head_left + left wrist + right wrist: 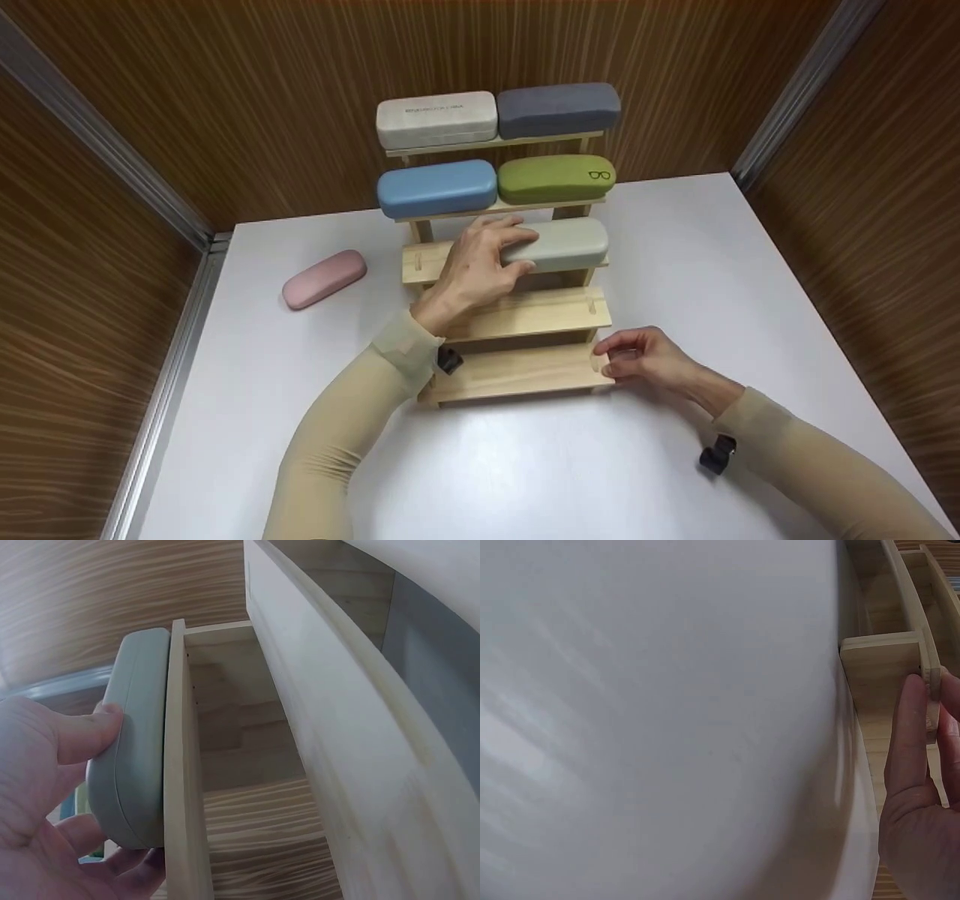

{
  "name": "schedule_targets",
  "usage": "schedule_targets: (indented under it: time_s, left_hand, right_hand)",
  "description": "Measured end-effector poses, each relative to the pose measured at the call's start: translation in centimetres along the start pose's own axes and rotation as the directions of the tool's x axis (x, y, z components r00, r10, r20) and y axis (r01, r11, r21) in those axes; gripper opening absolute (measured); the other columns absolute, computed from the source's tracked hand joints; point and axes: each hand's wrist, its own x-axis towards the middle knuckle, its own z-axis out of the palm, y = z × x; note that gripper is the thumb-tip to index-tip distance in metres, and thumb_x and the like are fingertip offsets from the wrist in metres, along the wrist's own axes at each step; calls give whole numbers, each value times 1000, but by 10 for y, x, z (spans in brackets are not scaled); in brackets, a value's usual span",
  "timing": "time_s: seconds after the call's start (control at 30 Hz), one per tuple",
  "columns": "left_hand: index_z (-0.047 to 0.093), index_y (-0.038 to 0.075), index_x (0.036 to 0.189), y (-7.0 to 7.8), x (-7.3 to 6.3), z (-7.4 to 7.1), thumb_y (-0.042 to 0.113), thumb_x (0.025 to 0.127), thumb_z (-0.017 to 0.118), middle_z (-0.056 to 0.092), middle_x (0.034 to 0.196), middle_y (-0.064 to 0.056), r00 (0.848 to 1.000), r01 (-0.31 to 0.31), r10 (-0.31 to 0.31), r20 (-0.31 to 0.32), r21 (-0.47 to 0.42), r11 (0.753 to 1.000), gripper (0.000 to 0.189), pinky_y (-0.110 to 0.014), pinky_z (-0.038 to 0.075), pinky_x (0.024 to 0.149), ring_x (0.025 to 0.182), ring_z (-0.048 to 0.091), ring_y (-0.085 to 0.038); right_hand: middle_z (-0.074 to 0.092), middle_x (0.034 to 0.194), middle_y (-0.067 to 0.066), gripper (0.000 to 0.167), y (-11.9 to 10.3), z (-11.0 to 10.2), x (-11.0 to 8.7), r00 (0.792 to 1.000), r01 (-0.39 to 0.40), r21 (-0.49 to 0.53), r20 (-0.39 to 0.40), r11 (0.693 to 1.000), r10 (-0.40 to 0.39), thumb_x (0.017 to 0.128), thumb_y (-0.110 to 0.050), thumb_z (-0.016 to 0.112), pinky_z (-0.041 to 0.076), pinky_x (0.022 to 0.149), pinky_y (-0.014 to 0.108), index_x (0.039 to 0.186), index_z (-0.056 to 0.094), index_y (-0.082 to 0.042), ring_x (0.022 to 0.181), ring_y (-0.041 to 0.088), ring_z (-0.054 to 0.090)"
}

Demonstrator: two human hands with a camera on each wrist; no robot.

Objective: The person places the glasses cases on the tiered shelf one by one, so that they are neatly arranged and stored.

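My left hand (pixel 480 259) grips the left end of a pale grey-green glasses case (pixel 568 244), which lies on the right half of the middle step of a wooden tiered rack (pixel 517 373). In the left wrist view the thumb presses the front of this case (pixel 135 742) and fingers curl round its end. My right hand (pixel 660 364) pinches the right end of the lowest step, thumb at the front edge and fingertips over the top. Up close, the right wrist view shows that thumb (pixel 909 735) against the step's wood.
A white case (pixel 437 122) and a slate-blue case (pixel 559 111) sit on the top step. Below them are a light blue case (pixel 437 187) and a green case (pixel 556 178). Left of the rack, a pink case (pixel 325 280) lies on the white table (pixel 525 472). Wood-grain panels stand around.
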Motion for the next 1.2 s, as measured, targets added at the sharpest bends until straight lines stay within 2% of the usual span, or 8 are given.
schedule_targets:
  time_s: [0.6, 0.93, 1.2]
  left_hand:
    - [80, 11, 140, -1, -5, 2, 22, 99, 87, 67, 161, -15, 999, -4, 4, -35, -22, 1000, 43, -48, 46, 133, 154, 60, -34]
    - [83, 8, 134, -6, -18, -7, 19, 98, 87, 73, 154, -15, 991, -34, 28, -130, -42, 999, 37, -48, 56, 123, 145, 68, -35]
    - [84, 4, 127, -13, -34, -22, 16, 95, 89, 79, 142, -16, 979, -59, 48, -200, -49, 997, 34, -50, 60, 115, 132, 75, -36]
  right_hand:
    - [81, 101, -9, 40, 0, 0, 0, 1000, -14, -23, -22, 1000, 14, 91, 10, 80, 70, 80, 24, 129, 71, 17, 90, 3, 78]
    - [78, 97, -9, 35, -1, 2, -3, 1000, -2, 17, -11, 1000, 2, 93, 10, 79, 70, 80, 24, 128, 75, 11, 86, 2, 78]
    - [79, 98, -8, 39, -1, 4, -6, 999, 8, 8, -35, 1000, -7, 94, 9, 79, 71, 81, 26, 131, 71, 17, 86, 3, 79]
